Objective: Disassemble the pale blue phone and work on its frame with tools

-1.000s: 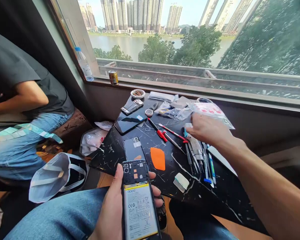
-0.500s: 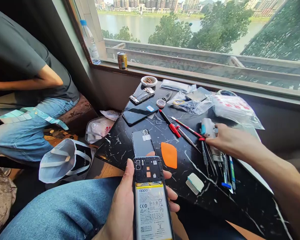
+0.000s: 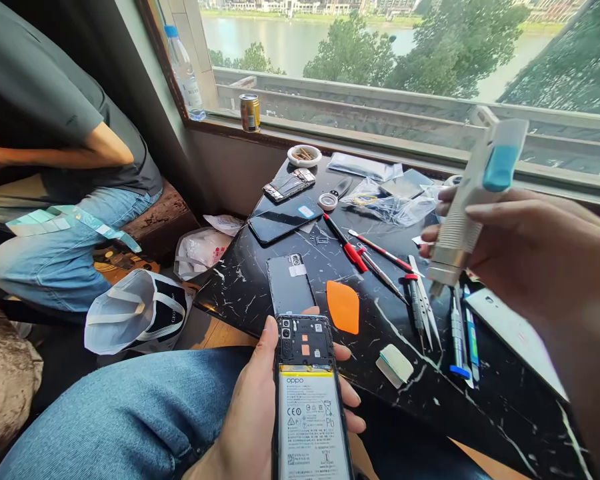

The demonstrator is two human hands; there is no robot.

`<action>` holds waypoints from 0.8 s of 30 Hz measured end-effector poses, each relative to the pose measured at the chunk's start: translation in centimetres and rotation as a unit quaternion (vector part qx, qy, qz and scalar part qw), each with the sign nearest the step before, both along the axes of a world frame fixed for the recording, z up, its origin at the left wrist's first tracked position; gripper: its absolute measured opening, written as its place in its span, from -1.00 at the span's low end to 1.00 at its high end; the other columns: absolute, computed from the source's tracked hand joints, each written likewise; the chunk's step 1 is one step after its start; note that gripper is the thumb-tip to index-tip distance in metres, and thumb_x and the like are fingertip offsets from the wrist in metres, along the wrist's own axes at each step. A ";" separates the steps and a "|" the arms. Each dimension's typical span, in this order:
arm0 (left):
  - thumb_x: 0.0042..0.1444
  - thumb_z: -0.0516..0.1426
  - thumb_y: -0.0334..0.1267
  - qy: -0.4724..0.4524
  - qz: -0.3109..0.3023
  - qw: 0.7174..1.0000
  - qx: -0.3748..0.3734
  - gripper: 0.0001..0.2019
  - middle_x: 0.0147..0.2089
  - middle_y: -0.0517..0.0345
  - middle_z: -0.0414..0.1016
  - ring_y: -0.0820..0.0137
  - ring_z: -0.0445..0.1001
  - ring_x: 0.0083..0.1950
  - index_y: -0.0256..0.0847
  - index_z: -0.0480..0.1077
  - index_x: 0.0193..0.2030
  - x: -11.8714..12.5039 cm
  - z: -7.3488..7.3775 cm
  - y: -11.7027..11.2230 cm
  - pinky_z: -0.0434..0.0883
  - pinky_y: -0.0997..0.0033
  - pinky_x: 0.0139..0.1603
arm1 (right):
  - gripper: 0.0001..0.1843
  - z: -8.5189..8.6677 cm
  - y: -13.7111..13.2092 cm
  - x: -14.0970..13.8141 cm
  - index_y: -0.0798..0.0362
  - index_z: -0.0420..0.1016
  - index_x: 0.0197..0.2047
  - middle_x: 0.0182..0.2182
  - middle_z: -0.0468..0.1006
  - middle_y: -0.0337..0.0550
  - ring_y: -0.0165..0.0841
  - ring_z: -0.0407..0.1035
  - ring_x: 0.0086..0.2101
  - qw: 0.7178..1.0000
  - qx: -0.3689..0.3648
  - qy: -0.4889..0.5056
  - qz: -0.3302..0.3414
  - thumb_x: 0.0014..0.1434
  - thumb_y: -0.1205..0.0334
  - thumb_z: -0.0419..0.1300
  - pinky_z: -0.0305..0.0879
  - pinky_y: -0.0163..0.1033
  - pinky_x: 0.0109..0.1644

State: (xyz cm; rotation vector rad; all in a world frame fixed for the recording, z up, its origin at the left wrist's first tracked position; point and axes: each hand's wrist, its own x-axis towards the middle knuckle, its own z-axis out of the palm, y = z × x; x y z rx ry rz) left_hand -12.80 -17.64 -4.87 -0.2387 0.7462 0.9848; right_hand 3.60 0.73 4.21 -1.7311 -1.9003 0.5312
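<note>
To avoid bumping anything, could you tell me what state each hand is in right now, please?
Left hand: closed, holding the opened phone.
Right hand: closed, holding a white screwdriver.

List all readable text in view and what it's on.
"oppo": on the battery in the opened phone, held in the left hand
"CE": on the same battery
"Pb": on the same battery
Rest of the battery's print: too small to read
Print on the tote bag and the can: too blurred to read
</note>
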 end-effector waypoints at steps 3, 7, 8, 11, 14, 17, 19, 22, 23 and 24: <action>0.25 -0.27 0.38 -0.007 0.007 1.000 0.010 -0.12 -0.34 -0.13 0.60 0.21 0.61 -0.39 -0.42 0.49 0.05 0.0 -0.1 -0.1 0.40 0.36 -0.34 | -0.76 -1.2 -2.6 -3.6 0.03 0.35 -0.15 -0.28 0.49 -0.08 -0.45 0.28 -0.53 0.887 -0.159 0.418 0.115 0.23 0.31 -0.11 0.28 -0.22 -0.42; 0.24 -0.30 0.40 -0.050 -0.003 0.998 0.039 -0.08 -0.33 -0.13 0.60 0.22 0.63 -0.35 -0.44 0.52 0.03 -0.2 -0.7 -0.2 0.42 0.37 -0.30 | -0.88 -2.3 -5.5 -7.7 -0.05 0.36 -0.20 -0.56 0.20 -0.33 -0.44 0.02 -0.61 0.712 -0.278 0.588 0.264 0.23 0.14 0.06 0.06 -0.29 -0.53; 0.24 -0.31 0.40 -0.063 -0.001 0.997 0.041 -0.08 -0.32 -0.13 0.61 0.22 0.64 -0.35 -0.42 0.53 0.01 -0.2 -0.8 -0.3 0.42 0.37 -0.30 | -0.81 -2.3 -6.0 -8.5 -0.06 0.38 -0.20 -0.58 0.17 -0.34 -0.43 0.00 -0.61 0.691 -0.288 0.602 0.277 0.26 0.04 0.06 0.04 -0.29 -0.53; 0.22 -0.33 0.42 -0.092 -0.013 0.995 0.043 -0.05 -0.33 -0.15 0.62 0.23 0.62 -0.38 -0.41 0.57 -0.12 -0.3 -1.2 -0.6 0.40 0.37 -0.34 | -0.51 -1.6 -7.0 -10.3 -0.07 0.39 -0.37 -0.64 0.15 -0.30 -0.37 0.03 -0.62 0.679 -0.313 0.599 0.287 0.27 -0.28 -0.06 0.06 -0.24 -0.52; 0.14 -0.31 0.50 -0.106 -0.053 0.991 0.060 0.03 -0.40 -0.22 0.59 0.30 0.54 -0.45 -0.50 0.59 -0.30 -0.1 -1.5 -0.9 0.35 0.42 -0.36 | -0.31 -0.7 -7.5 -11.2 -0.10 0.27 -0.58 -0.74 0.09 -0.24 -0.31 0.02 -0.67 0.716 -0.329 0.557 0.263 0.16 -0.50 -0.19 0.05 -0.19 -0.58; 0.09 -0.30 0.55 -0.112 -0.069 0.989 0.073 0.06 -0.41 -0.21 0.58 0.35 0.48 -0.47 -0.52 0.59 -0.34 0.2 -1.6 -1.0 0.29 0.46 -0.37 | -0.28 -0.4 -7.8 -11.6 -0.13 0.26 -0.62 -0.77 0.06 -0.23 -0.28 0.00 -0.67 0.727 -0.313 0.558 0.251 0.10 -0.55 -0.23 0.04 -0.17 -0.59; 0.08 -0.30 0.55 -0.117 -0.074 0.987 0.081 0.06 -0.42 -0.18 0.58 0.36 0.46 -0.48 -0.51 0.59 -0.34 0.3 -1.7 -1.0 0.26 0.46 -0.39 | -0.29 -0.5 -7.9 -11.7 -0.13 0.26 -0.62 -0.77 0.05 -0.23 -0.27 0.01 -0.68 0.722 -0.311 0.559 0.262 0.10 -0.54 -0.24 0.04 -0.16 -0.58; 0.08 -0.27 0.56 -0.127 -0.063 0.985 0.093 0.04 -0.43 -0.16 0.57 0.36 0.44 -0.48 -0.47 0.59 -0.36 0.4 -1.8 -1.0 0.23 0.47 -0.38 | -0.31 -0.8 -7.9 -11.7 -0.14 0.22 -0.61 -0.77 0.07 -0.23 -0.27 0.01 -0.69 0.747 -0.304 0.526 0.270 0.06 -0.56 -0.21 0.06 -0.13 -0.58; 0.07 -0.27 0.56 -0.132 -0.060 0.985 0.099 0.03 -0.43 -0.15 0.56 0.34 0.44 -0.47 -0.46 0.59 -0.37 0.4 -1.8 -1.0 0.23 0.46 -0.37 | -0.31 -1.0 -7.9 -11.6 -0.14 0.19 -0.61 -0.76 0.08 -0.24 -0.27 0.01 -0.70 0.762 -0.293 0.512 0.268 0.04 -0.58 -0.21 0.06 -0.12 -0.59; 0.07 -0.27 0.56 -0.136 -0.057 0.984 0.104 0.03 -0.43 -0.14 0.55 0.33 0.45 -0.45 -0.45 0.59 -0.37 0.4 -1.9 -1.0 0.23 0.46 -0.37 | -0.30 -1.1 -7.9 -11.6 -0.13 0.16 -0.60 -0.75 0.09 -0.24 -0.27 0.01 -0.70 0.776 -0.280 0.500 0.262 0.02 -0.59 -0.23 0.06 -0.11 -0.59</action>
